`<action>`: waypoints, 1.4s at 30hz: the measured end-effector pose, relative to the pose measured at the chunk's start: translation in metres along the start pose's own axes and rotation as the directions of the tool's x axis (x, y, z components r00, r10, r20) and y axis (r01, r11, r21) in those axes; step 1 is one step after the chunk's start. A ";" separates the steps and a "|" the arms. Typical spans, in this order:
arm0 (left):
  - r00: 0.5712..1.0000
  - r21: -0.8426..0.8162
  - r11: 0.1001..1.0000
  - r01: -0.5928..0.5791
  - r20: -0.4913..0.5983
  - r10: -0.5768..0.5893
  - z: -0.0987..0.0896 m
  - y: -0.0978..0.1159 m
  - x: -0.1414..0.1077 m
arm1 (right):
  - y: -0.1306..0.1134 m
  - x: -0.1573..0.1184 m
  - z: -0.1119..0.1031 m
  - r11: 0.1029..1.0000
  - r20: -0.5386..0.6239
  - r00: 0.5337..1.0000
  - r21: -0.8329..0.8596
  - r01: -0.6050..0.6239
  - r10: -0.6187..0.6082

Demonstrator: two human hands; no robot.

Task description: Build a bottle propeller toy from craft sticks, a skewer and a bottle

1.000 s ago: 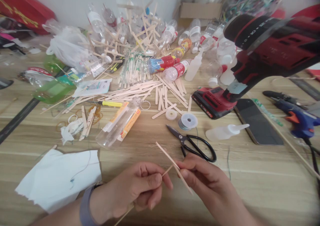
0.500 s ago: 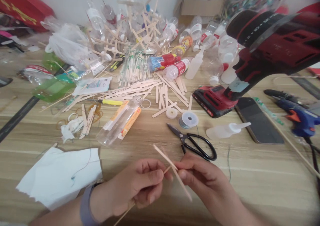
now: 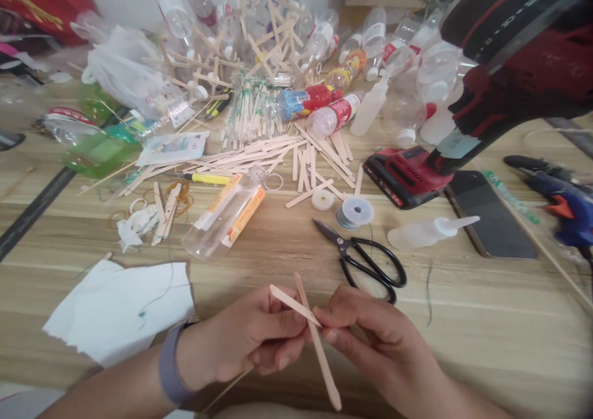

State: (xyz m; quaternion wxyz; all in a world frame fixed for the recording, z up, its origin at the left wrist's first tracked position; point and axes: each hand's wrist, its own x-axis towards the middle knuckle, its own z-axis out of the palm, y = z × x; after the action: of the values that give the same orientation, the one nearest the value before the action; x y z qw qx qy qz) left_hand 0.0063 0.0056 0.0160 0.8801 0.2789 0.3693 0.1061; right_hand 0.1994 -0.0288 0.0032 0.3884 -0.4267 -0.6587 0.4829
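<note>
Sticks (image 3: 309, 317) crosswise, probably in contact.

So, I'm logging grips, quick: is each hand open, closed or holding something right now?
Left hand: closed, holding a thin stick.
Right hand: closed at the fingertips, pinching crossed flat wooden sticks.

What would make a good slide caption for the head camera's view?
Left hand and right hand hold crossed wooden sticks near black-handled scissors on a cluttered wooden table.
</note>
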 end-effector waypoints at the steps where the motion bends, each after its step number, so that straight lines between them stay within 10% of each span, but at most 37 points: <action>1: 1.000 -0.006 1.000 0.009 0.007 -0.009 0.000 0.000 0.000 | 0.000 0.000 0.000 1.000 0.008 1.000 0.001 0.013 -0.013; 42: 0.999 -0.064 0.998 0.011 0.050 -0.008 -0.001 -0.003 0.001 | 0.004 0.000 -0.002 0.993 -0.001 0.993 -0.009 0.121 -0.121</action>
State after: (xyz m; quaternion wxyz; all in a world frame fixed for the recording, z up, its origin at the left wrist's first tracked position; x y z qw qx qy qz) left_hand 0.0065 0.0045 0.0130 0.8980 0.2512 0.3451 0.1069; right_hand 0.2014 -0.0273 0.0001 0.4156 -0.3881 -0.6853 0.4550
